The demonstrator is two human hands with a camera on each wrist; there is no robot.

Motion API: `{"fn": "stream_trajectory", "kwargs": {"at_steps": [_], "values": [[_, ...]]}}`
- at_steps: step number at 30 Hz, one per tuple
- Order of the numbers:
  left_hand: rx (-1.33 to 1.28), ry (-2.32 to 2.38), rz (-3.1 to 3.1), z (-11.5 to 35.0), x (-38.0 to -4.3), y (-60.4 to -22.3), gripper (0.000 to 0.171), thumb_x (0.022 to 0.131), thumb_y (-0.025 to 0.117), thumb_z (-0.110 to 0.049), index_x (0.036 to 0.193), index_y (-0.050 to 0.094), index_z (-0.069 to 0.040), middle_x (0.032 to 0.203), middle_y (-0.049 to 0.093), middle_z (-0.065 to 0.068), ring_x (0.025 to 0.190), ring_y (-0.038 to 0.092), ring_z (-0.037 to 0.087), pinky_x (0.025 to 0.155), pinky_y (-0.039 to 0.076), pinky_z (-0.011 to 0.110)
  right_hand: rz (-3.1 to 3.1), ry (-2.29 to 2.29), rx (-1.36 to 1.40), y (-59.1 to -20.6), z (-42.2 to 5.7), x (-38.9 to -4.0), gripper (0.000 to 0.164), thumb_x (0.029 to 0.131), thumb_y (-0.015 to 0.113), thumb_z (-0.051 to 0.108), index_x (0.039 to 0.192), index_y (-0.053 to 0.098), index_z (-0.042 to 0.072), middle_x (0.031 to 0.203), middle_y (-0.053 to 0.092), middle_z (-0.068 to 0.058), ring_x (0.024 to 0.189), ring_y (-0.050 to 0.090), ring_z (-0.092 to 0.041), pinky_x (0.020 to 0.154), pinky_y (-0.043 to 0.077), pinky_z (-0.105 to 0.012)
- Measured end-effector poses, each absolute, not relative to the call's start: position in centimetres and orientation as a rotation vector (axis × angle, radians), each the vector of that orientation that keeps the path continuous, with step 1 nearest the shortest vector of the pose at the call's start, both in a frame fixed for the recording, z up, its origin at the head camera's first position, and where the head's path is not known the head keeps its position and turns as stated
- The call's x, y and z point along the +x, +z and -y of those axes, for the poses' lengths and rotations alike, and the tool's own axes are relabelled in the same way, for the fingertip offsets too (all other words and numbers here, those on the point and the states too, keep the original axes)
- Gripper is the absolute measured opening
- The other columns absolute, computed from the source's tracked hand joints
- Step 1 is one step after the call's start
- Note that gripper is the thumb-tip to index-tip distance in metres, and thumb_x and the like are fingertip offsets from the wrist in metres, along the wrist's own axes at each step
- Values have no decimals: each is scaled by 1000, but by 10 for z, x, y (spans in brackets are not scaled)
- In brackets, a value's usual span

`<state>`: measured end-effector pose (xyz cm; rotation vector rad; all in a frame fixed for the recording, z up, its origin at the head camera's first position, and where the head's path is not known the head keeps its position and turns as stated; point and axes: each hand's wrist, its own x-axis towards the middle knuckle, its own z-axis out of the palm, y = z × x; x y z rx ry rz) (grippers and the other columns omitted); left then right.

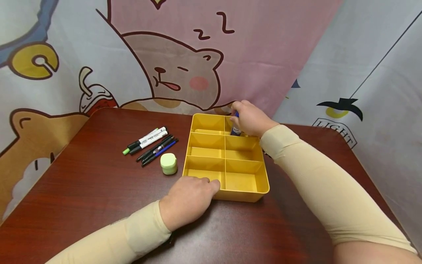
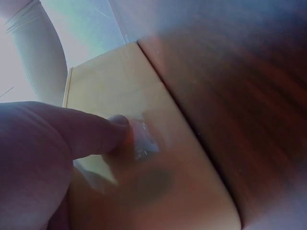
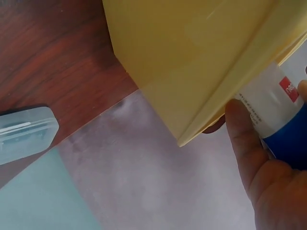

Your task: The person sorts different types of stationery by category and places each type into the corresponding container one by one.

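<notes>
A yellow divided tray (image 1: pixel 242 196) with several compartments sits on the table. My left hand (image 1: pixel 189 201) grips its near wall, fingers over the rim and thumb (image 2: pixel 103 134) flat against the outer face. At the far right compartment, my right hand (image 1: pixel 252 118) holds what looks like a glue stick (image 1: pixel 236 130) by its blue end. In the right wrist view the glue stick (image 3: pixel 271 103) shows a whitish body with a red label, tilted at the tray's rim. Its lower end is inside the compartment; whether it touches the bottom I cannot tell.
Left of the tray lie white markers (image 1: pixel 153 136), a green-tipped pen (image 1: pixel 126 151), black pens (image 1: pixel 155 148) and a blue pen (image 1: pixel 166 148). A small light green container (image 1: pixel 169 164) stands beside the tray. A translucent case (image 3: pixel 26 134) lies near the table's edge. A printed cloth (image 1: pixel 263 44) hangs behind.
</notes>
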<state>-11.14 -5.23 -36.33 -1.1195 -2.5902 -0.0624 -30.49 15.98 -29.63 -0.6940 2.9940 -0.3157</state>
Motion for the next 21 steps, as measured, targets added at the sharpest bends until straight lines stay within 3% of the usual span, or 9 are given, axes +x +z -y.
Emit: {"fn": "stream_trajectory", "kwargs": {"at_steps": [8, 14, 21], "values": [[-1111, -64, 2573, 52, -112, -364, 13, 81, 55, -10, 76, 48, -19, 57, 46, -5, 46, 45, 13, 37, 36, 33, -2991, -352, -641, -293, -160, -307, 40, 94, 53, 36, 123, 42, 11, 115, 44, -12, 96, 44, -22, 91, 41, -43], [-1111, -65, 2558, 52, -112, -364, 13, 80, 55, -10, 74, 47, -18, 55, 45, -5, 44, 44, 14, 36, 35, 33, -2976, -419, -614, -294, -161, -308, 49, 93, 54, 36, 129, 34, 10, 119, 39, -14, 94, 45, -23, 90, 42, -43], [-1109, -68, 2561, 52, -112, -364, 14, 80, 55, -9, 74, 47, -19, 56, 45, -5, 45, 44, 13, 37, 35, 33, -2954, -543, -545, -295, -168, -310, 72, 88, 56, 41, 143, 17, 14, 133, 29, -16, 101, 42, -24, 95, 40, -45]]}}
